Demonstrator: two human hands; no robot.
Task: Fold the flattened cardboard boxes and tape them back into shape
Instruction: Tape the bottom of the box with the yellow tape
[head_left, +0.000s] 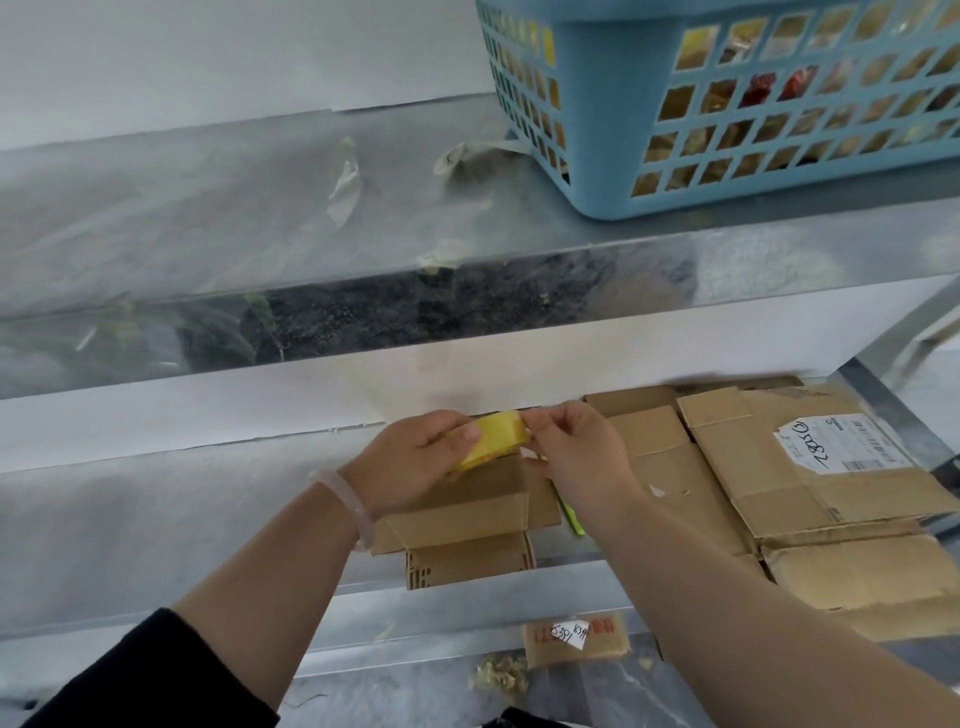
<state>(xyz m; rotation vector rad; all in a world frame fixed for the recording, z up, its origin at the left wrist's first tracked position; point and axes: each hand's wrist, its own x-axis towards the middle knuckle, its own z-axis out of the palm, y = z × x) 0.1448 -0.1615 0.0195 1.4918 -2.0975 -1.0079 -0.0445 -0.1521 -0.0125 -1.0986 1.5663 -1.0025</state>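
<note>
Cardboard boxes sit on the lower metal shelf (182, 519): one small box (467, 512) is partly folded up at its middle, and a pile of flattened boxes (769, 488) fills its right end.

At far left, a dark sleeve (156, 670) covers the upper part of the left arm, and a pale bracelet (348, 499) circles the wrist. The left grip (410, 462) is curled round a roll of yellow tape (496, 439), thumb on the near face and fingers wrapped over the top, holding it just above the small box's back edge. The right grip (576, 447) meets the roll from the other side, thumb and forefinger pinching at its right rim; whether a loose tape end lies between them cannot be told. The small box's front flap hangs over the shelf's front edge.

Under the right wrist a thin yellow-green object (571, 517) lies on the cardboard, mostly hidden. Further right, the topmost flattened box carries a white shipping label (841, 441) with handwritten digits.

On the upper shelf (208, 218), crumpled scraps of clear tape (343, 182) lie left of centre, and a blue plastic basket (613, 130) with packaged goods inside stands at the right. Below the lower shelf, another piece of cardboard (574, 636) bearing a torn white sticker shows between the two forearms.
</note>
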